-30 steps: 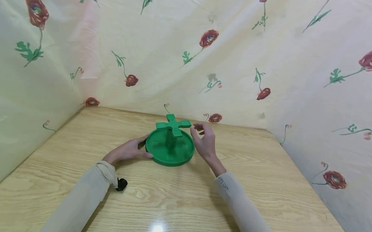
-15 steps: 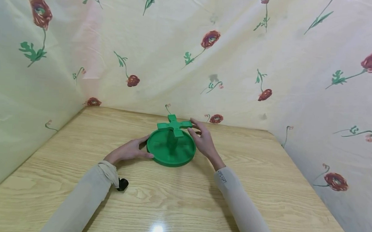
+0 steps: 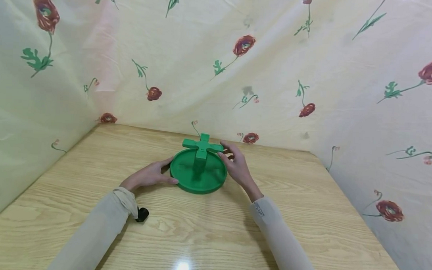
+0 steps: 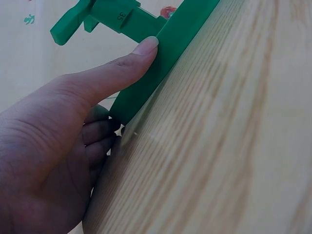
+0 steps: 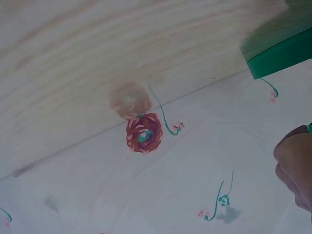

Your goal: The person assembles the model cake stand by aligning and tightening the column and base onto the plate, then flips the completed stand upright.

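Note:
A green round base (image 3: 180, 177) with a raised rim rests on the wooden table. From its middle rises a square green post (image 3: 199, 164), topped by a green cross-shaped piece (image 3: 202, 145) with arms pointing outward. My left hand (image 3: 150, 175) grips the base's left edge; in the left wrist view the thumb (image 4: 122, 73) lies on the rim's side and the other fingers curl behind it. My right hand (image 3: 237, 163) pinches the tip of the cross's right arm between thumb and fingers. In the right wrist view only part of that hand (image 5: 296, 163) shows at the edge.
The wooden table (image 3: 198, 233) stretches toward me and to both sides. A pale cloth (image 3: 190, 62) printed with red flowers hangs behind it and along both sides. A small black object (image 3: 142, 214) sits by my left cuff.
My right hand has come in to the cross's right arm and taken hold of it. The cross has turned slightly clockwise as seen from above. My left hand stays at the base.

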Demonstrator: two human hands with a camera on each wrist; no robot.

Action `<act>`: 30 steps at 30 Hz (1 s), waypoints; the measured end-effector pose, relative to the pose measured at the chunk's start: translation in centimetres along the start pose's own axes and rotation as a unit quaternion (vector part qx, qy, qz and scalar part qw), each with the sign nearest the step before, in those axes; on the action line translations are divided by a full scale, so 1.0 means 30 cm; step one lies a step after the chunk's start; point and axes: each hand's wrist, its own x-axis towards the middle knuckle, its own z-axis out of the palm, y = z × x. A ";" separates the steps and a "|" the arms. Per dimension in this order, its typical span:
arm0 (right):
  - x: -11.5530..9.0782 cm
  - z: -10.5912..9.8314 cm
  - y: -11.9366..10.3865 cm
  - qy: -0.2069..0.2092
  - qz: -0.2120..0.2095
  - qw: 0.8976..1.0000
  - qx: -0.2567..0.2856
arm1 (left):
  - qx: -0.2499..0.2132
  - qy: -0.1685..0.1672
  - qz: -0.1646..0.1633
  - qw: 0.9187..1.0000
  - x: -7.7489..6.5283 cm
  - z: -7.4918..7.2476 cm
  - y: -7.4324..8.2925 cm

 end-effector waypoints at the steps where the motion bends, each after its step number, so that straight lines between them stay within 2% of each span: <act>1: -0.003 0.000 0.000 0.000 0.001 1.000 0.001 | 0.001 0.000 0.001 1.000 0.000 0.000 0.000; 8: -0.021 -0.003 -0.006 0.001 0.014 1.000 0.004 | 0.004 0.000 0.006 1.000 -0.001 0.002 0.000; 21: -0.053 0.014 -0.028 0.032 -0.006 0.999 0.009 | 0.007 0.000 0.007 1.000 0.002 0.003 -0.001; 28: -0.042 0.053 0.081 0.069 -0.031 0.997 0.004 | 0.017 0.001 0.002 1.000 0.000 0.001 0.005; 30: -0.045 0.056 0.089 0.074 -0.032 0.997 0.005 | 0.019 0.000 0.003 1.000 0.001 0.002 0.005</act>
